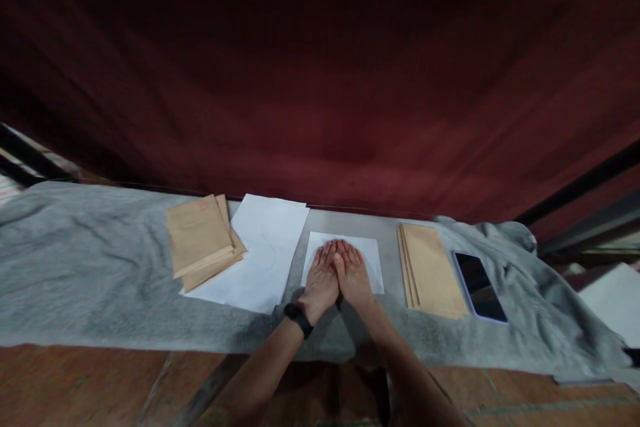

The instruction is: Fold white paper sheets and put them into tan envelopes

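A small white sheet of paper (371, 260), perhaps folded, lies on the grey cloth in front of me. My left hand (323, 278) rests flat on it with the fingers stretched out; a dark band is round that wrist. Against it lies my right hand (353, 273), also flat on the paper, its thumb over the edge of the left hand. Left of them are larger white sheets (265, 260), partly under a pile of brown envelopes (200, 233). To the right lies a second stack of brown envelopes (433, 270).
A phone with a pale purple case (481, 287) lies right of the envelope stack. Grey cloth (90, 267) covers the long narrow surface, wrinkled at both ends. Behind it hangs a dark red curtain (320, 113). Dark bars slant at both sides, and tiled floor (90, 383) shows below.
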`<action>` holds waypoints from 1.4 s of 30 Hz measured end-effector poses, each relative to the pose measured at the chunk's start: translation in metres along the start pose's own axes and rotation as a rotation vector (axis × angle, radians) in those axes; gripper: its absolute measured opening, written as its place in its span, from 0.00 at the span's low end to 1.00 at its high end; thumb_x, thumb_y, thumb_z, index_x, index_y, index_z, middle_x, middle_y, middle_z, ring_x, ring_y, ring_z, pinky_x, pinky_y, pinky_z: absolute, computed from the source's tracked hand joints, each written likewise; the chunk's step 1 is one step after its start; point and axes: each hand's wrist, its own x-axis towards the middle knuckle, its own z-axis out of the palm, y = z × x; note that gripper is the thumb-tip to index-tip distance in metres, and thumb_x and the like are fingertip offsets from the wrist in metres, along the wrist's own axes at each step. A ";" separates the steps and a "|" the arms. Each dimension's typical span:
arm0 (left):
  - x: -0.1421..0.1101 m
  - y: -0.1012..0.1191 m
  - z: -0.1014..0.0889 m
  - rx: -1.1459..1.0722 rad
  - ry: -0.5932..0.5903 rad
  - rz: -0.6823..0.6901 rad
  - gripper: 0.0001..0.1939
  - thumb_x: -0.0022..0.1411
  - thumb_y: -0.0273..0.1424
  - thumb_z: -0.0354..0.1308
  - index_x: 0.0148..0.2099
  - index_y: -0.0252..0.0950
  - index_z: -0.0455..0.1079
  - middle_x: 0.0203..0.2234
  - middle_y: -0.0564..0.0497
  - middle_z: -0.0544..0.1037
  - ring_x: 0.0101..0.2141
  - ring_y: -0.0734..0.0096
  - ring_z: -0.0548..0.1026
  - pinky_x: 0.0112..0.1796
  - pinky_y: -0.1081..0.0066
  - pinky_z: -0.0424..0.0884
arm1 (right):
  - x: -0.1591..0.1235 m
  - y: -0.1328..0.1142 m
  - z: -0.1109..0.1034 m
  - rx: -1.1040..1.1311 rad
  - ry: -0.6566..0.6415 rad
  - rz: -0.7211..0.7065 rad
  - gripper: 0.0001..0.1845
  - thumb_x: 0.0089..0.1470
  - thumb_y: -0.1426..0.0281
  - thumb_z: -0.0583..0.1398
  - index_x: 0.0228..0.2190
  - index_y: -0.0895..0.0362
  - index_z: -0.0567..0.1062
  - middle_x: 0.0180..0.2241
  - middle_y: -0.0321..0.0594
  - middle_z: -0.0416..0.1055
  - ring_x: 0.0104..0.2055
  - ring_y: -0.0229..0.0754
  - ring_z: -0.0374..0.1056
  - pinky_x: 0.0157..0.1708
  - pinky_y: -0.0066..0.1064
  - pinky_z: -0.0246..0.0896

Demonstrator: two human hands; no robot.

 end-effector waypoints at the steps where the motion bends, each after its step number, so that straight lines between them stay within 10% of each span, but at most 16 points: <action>1: 0.001 -0.001 -0.001 0.013 -0.004 -0.005 0.32 0.68 0.24 0.43 0.72 0.30 0.49 0.69 0.37 0.59 0.69 0.58 0.53 0.66 0.51 0.53 | 0.001 0.000 0.001 -0.034 0.003 0.001 0.31 0.72 0.63 0.36 0.65 0.59 0.62 0.65 0.47 0.64 0.68 0.44 0.56 0.68 0.46 0.49; 35: -0.021 -0.024 -0.013 0.135 0.043 -0.295 0.30 0.72 0.34 0.42 0.69 0.20 0.56 0.68 0.32 0.58 0.68 0.53 0.56 0.66 0.54 0.55 | -0.041 0.058 -0.014 -0.475 0.223 0.062 0.38 0.70 0.54 0.43 0.65 0.74 0.59 0.65 0.68 0.58 0.67 0.61 0.57 0.63 0.54 0.54; 42: -0.006 0.004 -0.006 0.021 0.064 -0.090 0.29 0.71 0.29 0.41 0.71 0.25 0.53 0.69 0.37 0.58 0.70 0.58 0.51 0.67 0.54 0.53 | -0.017 0.026 -0.015 -0.273 0.065 0.032 0.34 0.72 0.59 0.38 0.66 0.68 0.60 0.68 0.56 0.55 0.71 0.52 0.49 0.68 0.49 0.48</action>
